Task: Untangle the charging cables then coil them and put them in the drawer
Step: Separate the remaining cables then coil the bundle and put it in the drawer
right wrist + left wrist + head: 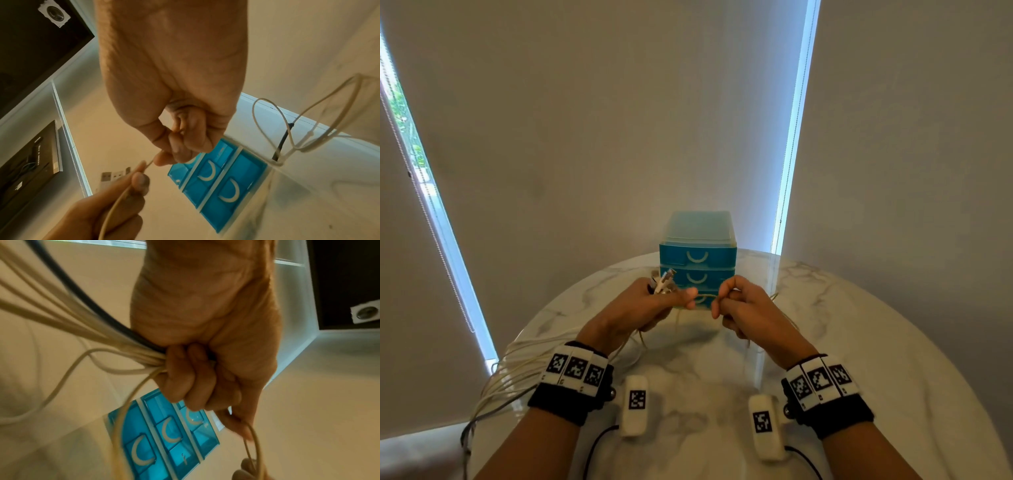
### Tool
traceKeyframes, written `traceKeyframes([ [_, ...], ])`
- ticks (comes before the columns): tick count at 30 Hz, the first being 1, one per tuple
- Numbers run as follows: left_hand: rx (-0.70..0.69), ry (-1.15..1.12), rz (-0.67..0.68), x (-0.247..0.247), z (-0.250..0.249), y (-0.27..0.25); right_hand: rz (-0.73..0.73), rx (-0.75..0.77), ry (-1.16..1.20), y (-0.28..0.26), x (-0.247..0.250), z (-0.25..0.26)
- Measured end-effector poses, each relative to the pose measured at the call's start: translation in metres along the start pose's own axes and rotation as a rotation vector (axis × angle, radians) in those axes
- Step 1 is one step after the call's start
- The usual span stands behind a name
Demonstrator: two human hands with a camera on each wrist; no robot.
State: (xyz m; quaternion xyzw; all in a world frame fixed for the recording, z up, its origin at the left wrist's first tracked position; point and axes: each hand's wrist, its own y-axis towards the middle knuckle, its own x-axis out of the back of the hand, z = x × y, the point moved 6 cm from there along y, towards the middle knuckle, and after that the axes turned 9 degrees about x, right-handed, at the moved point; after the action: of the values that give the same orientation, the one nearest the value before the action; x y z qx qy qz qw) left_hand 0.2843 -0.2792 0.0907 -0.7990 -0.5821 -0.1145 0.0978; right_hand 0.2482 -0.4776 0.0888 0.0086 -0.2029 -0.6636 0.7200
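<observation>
Head view: you stand at a round white marble table (859, 342) with both hands raised in front of a small blue drawer unit (698, 260) that sits at the far side of the tabletop. All three of its drawers, each with a pale curved handle, are closed. Your left hand (640, 305) is curled into a fist around a bundle of charging cables (86, 331), most of them cream-white and one dark. Several USB plugs (666, 279) stick up out of the top of that fist. The cables trail from under the hand to your left, cross the table's edge and hang off it in loose loops. Your right hand (743, 308) is just beside the left, fingers curled, and its thumb and forefinger pinch a single cream cable strand (707, 295) that runs taut across the short gap between your two hands. The right wrist view shows more of that cable (308, 123) looping in the air behind your right hand, apparently crossing over itself. Both wrists wear black bands with square black-and-white marker tags, and white camera pods hang below them.
</observation>
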Motion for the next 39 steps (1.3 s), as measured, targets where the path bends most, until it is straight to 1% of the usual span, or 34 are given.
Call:
traceKeyframes([
  [1,-0.050,-0.101,-0.049,0.007,-0.003,0.000,-0.018,0.001,0.007,0.000,0.004,-0.001],
  [2,-0.087,-0.239,-0.132,0.018,-0.004,0.001,-0.039,0.012,-0.007,0.001,0.008,-0.003],
  [4,-0.115,-0.553,-0.321,0.042,0.000,0.003,-0.083,0.043,-0.073,0.004,0.020,-0.006],
  [5,-0.122,-0.671,-0.390,0.050,0.004,0.004,-0.101,0.053,-0.110,0.005,0.026,-0.009],
  [7,-0.124,-0.813,-0.471,0.058,0.010,0.005,-0.116,0.064,-0.208,0.005,0.035,-0.013],
  [9,-0.110,-0.905,-0.525,0.065,0.017,0.005,-0.126,0.074,-0.294,0.004,0.043,-0.017],
  [11,-0.077,-0.939,-0.577,0.074,0.024,0.005,-0.178,0.073,-0.267,0.002,0.053,-0.019],
  [12,-0.047,-0.921,-0.602,0.078,0.028,0.005,-0.211,0.073,-0.211,0.001,0.058,-0.019],
  [14,0.029,-0.817,-0.650,0.081,0.034,0.005,-0.246,0.063,-0.053,-0.002,0.062,-0.018],
  [15,0.057,-0.746,-0.655,0.079,0.035,0.006,-0.252,0.056,0.011,-0.002,0.060,-0.016],
  [16,0.065,-0.673,-0.631,0.075,0.033,0.007,-0.259,0.049,0.056,-0.002,0.057,-0.015],
  [17,0.055,-0.593,-0.576,0.069,0.028,0.007,-0.263,0.044,0.084,-0.002,0.053,-0.013],
  [18,0.036,-0.504,-0.493,0.060,0.020,0.007,-0.255,0.044,0.102,0.000,0.047,-0.012],
  [20,-0.004,-0.274,-0.329,0.038,0.003,0.002,-0.179,0.065,0.113,0.003,0.030,-0.008],
  [22,-0.049,-0.061,-0.234,0.021,-0.007,-0.003,-0.088,0.096,0.112,0.005,0.011,-0.002],
  [24,-0.068,0.074,-0.173,0.008,-0.012,-0.005,-0.041,0.121,0.103,0.005,0.001,0.001],
  [25,-0.073,0.092,-0.148,0.005,-0.011,-0.005,-0.033,0.121,0.101,0.004,-0.001,0.001],
  [27,-0.075,0.033,-0.095,0.004,-0.012,-0.007,-0.043,0.092,0.121,0.004,-0.002,-0.002],
  [30,-0.148,-0.054,-0.011,0.005,-0.017,-0.011,-0.077,0.024,0.200,0.005,0.002,-0.009],
  [32,-0.201,-0.025,0.023,0.005,-0.019,-0.013,-0.087,-0.012,0.264,0.005,0.001,-0.011],
  [33,-0.210,0.001,0.024,0.004,-0.020,-0.013,-0.086,-0.022,0.289,0.005,0.000,-0.011],
  [34,-0.202,0.015,-0.004,0.002,-0.020,-0.012,-0.081,-0.031,0.310,0.004,-0.001,-0.010],
  [36,-0.170,-0.022,-0.140,0.001,-0.021,-0.009,-0.040,-0.043,0.350,0.003,-0.005,-0.007],
  [37,-0.154,-0.072,-0.219,0.004,-0.020,-0.007,0.010,-0.044,0.369,0.001,-0.008,-0.004],
  [39,-0.127,-0.215,-0.375,0.018,-0.012,-0.003,0.177,-0.035,0.382,-0.004,-0.017,0.001],
])
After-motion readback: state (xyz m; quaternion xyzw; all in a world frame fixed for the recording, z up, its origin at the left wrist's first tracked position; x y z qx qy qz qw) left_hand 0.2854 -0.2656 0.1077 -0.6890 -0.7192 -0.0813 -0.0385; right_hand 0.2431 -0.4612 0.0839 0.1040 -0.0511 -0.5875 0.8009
